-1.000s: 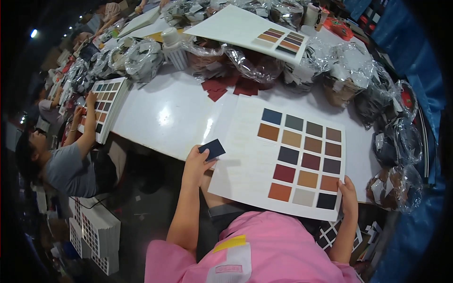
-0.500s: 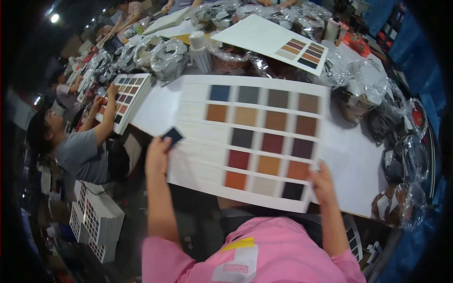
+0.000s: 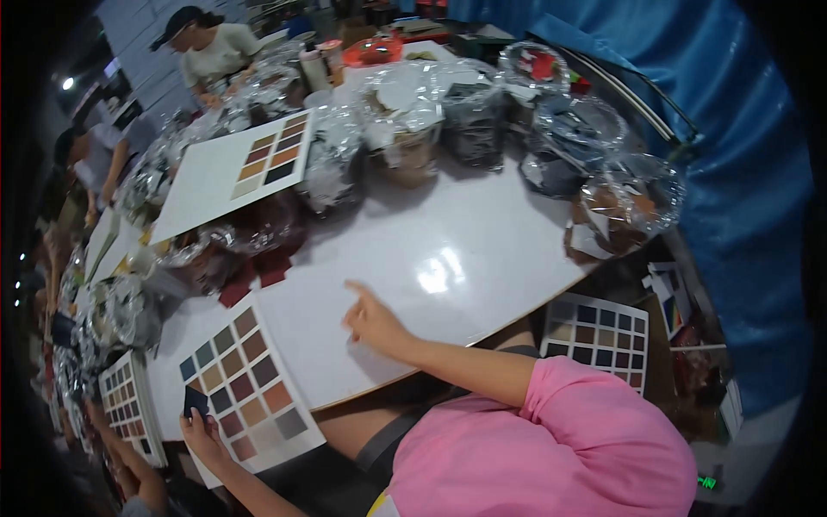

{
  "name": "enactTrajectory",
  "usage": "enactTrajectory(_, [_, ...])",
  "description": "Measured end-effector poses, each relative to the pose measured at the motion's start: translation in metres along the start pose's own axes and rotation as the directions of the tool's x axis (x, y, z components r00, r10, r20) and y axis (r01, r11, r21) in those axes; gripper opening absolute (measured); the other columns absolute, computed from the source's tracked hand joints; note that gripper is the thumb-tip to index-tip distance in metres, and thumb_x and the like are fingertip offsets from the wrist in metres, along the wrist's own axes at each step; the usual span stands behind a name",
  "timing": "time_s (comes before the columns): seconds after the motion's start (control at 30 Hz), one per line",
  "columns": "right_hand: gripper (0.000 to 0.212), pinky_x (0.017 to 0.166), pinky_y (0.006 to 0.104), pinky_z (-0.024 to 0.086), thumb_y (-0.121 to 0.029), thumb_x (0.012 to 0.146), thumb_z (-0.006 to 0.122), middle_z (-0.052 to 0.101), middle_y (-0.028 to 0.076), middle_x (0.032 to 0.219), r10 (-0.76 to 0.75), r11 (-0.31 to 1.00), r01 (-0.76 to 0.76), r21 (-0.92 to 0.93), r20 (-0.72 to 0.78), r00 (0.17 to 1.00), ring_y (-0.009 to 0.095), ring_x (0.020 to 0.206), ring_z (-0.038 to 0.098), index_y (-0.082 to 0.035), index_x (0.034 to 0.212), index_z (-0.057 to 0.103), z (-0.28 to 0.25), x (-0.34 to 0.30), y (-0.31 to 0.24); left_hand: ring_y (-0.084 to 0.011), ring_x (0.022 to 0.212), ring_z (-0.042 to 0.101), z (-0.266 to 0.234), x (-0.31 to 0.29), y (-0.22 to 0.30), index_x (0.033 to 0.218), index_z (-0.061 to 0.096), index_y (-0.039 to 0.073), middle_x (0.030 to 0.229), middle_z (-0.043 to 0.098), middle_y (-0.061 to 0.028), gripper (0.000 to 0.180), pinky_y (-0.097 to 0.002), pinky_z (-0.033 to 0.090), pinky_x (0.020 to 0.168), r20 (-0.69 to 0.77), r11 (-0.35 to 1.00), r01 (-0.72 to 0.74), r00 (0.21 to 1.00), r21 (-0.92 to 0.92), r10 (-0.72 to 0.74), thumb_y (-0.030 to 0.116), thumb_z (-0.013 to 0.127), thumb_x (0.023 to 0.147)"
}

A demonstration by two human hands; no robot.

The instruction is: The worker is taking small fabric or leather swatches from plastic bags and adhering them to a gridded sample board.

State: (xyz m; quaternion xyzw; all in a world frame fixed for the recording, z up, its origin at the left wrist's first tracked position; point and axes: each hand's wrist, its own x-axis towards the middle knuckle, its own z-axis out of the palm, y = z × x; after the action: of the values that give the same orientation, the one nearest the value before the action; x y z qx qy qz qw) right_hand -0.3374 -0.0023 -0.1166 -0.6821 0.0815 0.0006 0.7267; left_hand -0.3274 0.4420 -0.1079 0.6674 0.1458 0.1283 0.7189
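My left hand (image 3: 207,439) pinches a small dark navy swatch (image 3: 195,401) between thumb and fingers, at the left edge of a white sample card (image 3: 297,398). That card carries rows of coloured squares in blue, grey, brown, red and orange. It lies tilted over the table's front edge; whether my left fingers also grip it is hidden. My right hand (image 3: 376,326) is over the white table (image 3: 482,258), off the card, its index finger stretched out and nothing visible in it. Slight blur softens its other fingers.
Plastic-wrapped bundles of swatches (image 3: 401,129) line the table's far side. Another sample card (image 3: 207,172) rests on them. A card stack (image 3: 129,409) stands at left, beside a co-worker's arms (image 3: 138,470). More cards (image 3: 603,332) sit low at right, near a blue curtain (image 3: 741,215).
My right hand has let go of the card and moved over the table. The card, with my left hand, has shifted left and down in view. The view has turned right.
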Motion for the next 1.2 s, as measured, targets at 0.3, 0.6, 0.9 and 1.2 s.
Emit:
enactTrajectory(0.3, [0.025,0.071,0.0262,0.051,-0.008,0.090,0.055,0.063,0.006,0.089,-0.013,0.978,0.048,-0.205,0.169,0.986,0.012,0.079,0.060,-0.001,0.112,0.064,-0.132,-0.018,-0.082,-0.0048,0.066,0.052,0.173,-0.030,-0.036,0.107,0.059,0.011,0.082,0.057,0.0029,0.021,-0.0178,0.044,0.058,0.223,0.987,0.113,0.971,-0.111,-0.086,0.013,0.065,0.088])
enactTrajectory(0.6, [0.036,0.064,0.0221,0.045,-0.007,0.087,0.059,0.062,0.003,0.083,0.073,0.997,-0.062,-0.046,0.307,0.949,0.010,0.068,0.057,-0.001,0.123,0.054,-0.099,-0.016,-0.076,-0.0138,0.066,0.063,0.324,-0.141,-0.024,0.110,0.058,-0.001,0.086,0.063,-0.0062,0.028,-0.0238,0.053,0.061,0.622,0.957,0.282,0.761,-0.061,-0.184,0.011,0.067,0.087])
enactTrajectory(0.9, [0.024,0.054,0.0196,0.039,0.000,0.082,0.059,0.056,0.001,0.074,0.017,0.995,-0.027,-0.101,-0.107,0.994,0.007,0.059,0.049,0.000,0.106,0.059,-0.192,-0.007,-0.072,-0.0134,0.069,0.061,0.319,0.009,-0.041,0.103,0.058,0.003,0.082,0.062,-0.0046,0.020,-0.0233,0.047,0.060,0.236,0.990,-0.010,0.971,-0.137,0.043,0.018,0.060,0.090])
enactTrajectory(1.2, [0.012,0.052,0.0214,0.039,0.002,0.083,0.057,0.058,0.003,0.074,-0.018,0.990,-0.034,-0.136,-0.366,0.930,0.008,0.058,0.050,-0.002,0.095,0.056,-0.242,-0.047,-0.055,-0.0167,0.063,0.056,0.324,0.211,0.021,0.093,0.060,-0.005,0.078,0.062,-0.0075,0.018,-0.0306,0.043,0.057,-0.309,0.960,-0.152,0.948,-0.235,0.075,0.009,0.063,0.081])
